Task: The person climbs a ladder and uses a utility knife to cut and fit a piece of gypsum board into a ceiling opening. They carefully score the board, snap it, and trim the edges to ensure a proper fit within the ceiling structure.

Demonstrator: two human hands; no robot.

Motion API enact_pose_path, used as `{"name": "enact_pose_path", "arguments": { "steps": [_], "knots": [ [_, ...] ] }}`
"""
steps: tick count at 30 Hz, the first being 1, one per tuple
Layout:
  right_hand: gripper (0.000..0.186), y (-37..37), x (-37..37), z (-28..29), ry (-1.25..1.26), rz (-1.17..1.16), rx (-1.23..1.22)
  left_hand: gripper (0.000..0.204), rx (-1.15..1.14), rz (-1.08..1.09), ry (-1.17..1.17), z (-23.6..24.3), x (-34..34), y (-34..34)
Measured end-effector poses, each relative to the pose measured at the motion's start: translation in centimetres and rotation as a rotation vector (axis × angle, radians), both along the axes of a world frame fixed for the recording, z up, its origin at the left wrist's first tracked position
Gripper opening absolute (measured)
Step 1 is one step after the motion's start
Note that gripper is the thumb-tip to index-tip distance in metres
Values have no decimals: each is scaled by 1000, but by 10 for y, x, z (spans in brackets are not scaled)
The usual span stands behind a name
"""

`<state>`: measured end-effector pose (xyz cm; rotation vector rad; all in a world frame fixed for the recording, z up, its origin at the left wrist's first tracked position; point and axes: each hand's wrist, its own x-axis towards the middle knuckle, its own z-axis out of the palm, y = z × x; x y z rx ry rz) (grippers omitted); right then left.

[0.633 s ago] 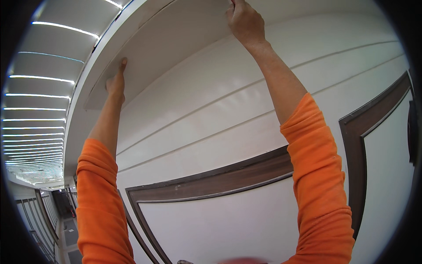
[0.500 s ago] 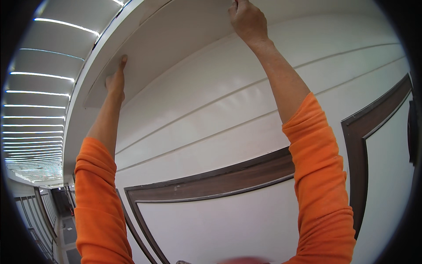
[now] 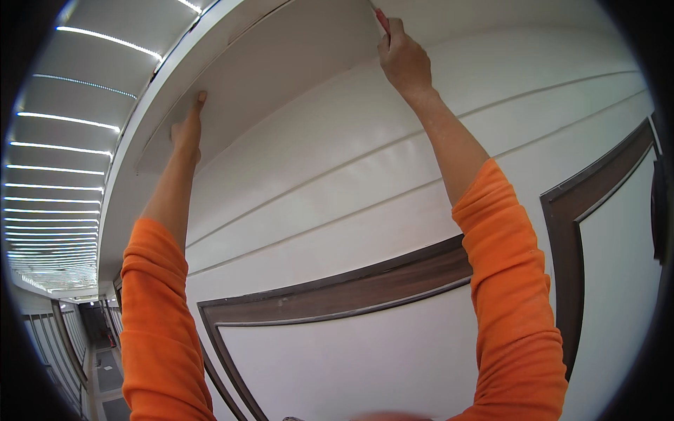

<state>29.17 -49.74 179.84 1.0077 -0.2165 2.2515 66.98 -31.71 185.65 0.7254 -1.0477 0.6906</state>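
Both my arms, in orange sleeves, reach up to a pale ceiling panel (image 3: 295, 56). My left hand (image 3: 187, 131) presses against the panel near its outer edge, its thumb stretched out; the other fingers are mostly hidden behind the hand. My right hand (image 3: 407, 64) is closed around a slim tool with a red handle (image 3: 382, 21). The tool's thin end points up at the panel's right edge, where it runs out of the picture, so its kind cannot be told.
Below the panel runs a white wall (image 3: 337, 203) with long grooves. Dark brown frames (image 3: 337, 295) surround white panels underneath. On the left, a slatted ceiling with light strips (image 3: 70, 119) stretches over a corridor (image 3: 109, 368). A dark fixture (image 3: 658, 210) sits at the far right.
My right hand has come down and slightly right, bringing more of the red handle into sight. My left hand stays at nearly the same spot on the panel.
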Motion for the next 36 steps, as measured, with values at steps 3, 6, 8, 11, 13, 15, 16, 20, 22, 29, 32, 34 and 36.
{"name": "enact_pose_path", "arguments": {
  "steps": [3,6,8,11,13,15,16,20,22,29,32,34,36],
  "knots": [
    [24,-12,1,-11,54,52,118,126,27,24,28,3,8,1],
    [24,-8,-1,-12,65,52,75,126,54,49,39,5,12,2],
    [22,-8,-4,-22,35,28,66,126,41,56,39,7,13,1],
    [21,-1,-7,-29,18,42,7,126,36,43,-1,3,11,2],
    [23,-3,-7,-29,19,64,-19,125,37,46,-20,3,12,3],
    [29,-3,-6,-27,23,82,-27,125,36,51,-21,3,11,3],
    [30,-3,-5,-27,20,79,-65,125,35,54,-13,3,10,0],
    [18,-12,-1,-18,-63,-3,-243,125,71,51,78,4,9,1],
    [19,-31,-6,-9,-96,-67,-237,127,98,51,65,3,8,1],
    [24,-33,-8,-52,252,1085,318,132,116,90,39,2,10,2],
    [23,-31,-10,-45,351,1385,359,132,119,103,24,1,12,1],
    [23,-26,-16,-35,386,1503,390,133,129,83,37,2,15,3],
    [24,-23,-20,-26,407,1594,387,133,131,76,53,2,15,8]
  ]
}}
